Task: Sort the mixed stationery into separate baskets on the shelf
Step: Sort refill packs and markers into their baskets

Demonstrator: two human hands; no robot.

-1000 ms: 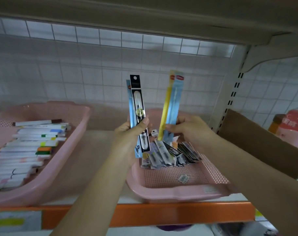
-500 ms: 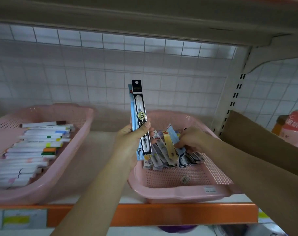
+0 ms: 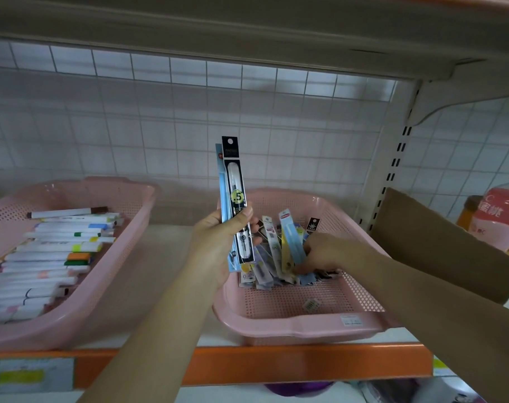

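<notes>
Your left hand [image 3: 218, 245] is raised over the bare strip of shelf [image 3: 166, 257] between the two baskets, forearm coming up from bottom centre. Its grip is closed on two long packs held upright: a black pen pack [image 3: 237, 199] marked .5 in front and a light-blue pack [image 3: 222, 184] right behind it, with the thumb pressed across the black one's front and the fingers wrapped behind. The pack bottoms hang over the left rim of the right pink basket [image 3: 305, 330]. Your right hand [image 3: 323, 254] is down inside that basket, forearm crossing its right rim, knuckles up, fingers curled into the pile of packs [image 3: 265, 266] heaped mid-basket. A yellow pack [image 3: 285, 254] leans just left of the fingers. Can't tell whether that grip is pinching anything or only touching. The front of the basket floor is bare mesh with one small label [image 3: 311, 304] on it. The left pink basket [image 3: 82, 309] sits well apart, holding markers [image 3: 58, 245] lying on their sides in a row. Room: the upper shelf [image 3: 247, 24] overhangs, with an open gap above the pack tops. A wire grid [image 3: 160, 126] closes the back. A slotted upright [image 3: 392, 170] and a cardboard panel [image 3: 439, 242] bound the right side, just beside the basket, and a pink-labelled bottle [image 3: 500, 216] stands past the cardboard. The orange shelf edge [image 3: 305, 362] runs along the front, with both baskets' front rims near it.
</notes>
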